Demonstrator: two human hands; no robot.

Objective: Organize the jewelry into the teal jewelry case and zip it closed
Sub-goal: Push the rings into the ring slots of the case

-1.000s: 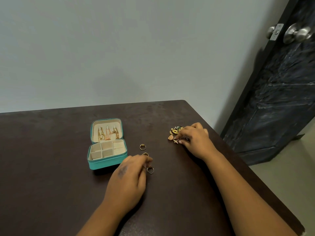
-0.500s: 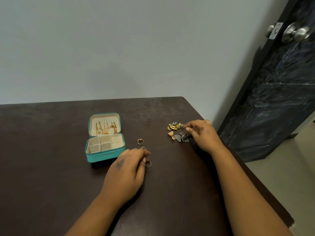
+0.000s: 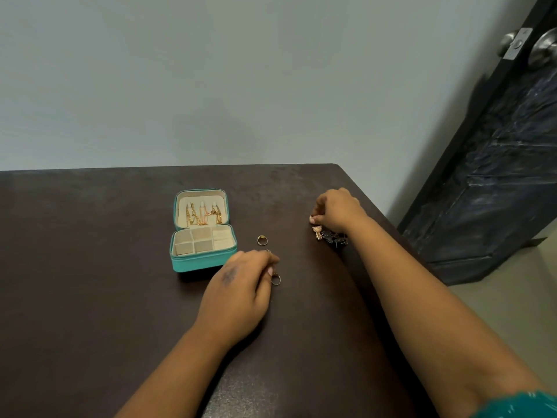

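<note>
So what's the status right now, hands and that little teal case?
Left hand pinching a ring on the table. Right hand picking at the earring pile. Teal case open, compartments unfilled. Nothing blocking.

A room in a home, most likely a bedroom: a dark brown wooden surface (image 3: 90, 267) stands against a plain pale wall (image 3: 241, 86), beside a dark panelled door (image 3: 497, 191) with round metal knobs (image 3: 542, 51) and a beige floor (image 3: 512, 297).
</note>
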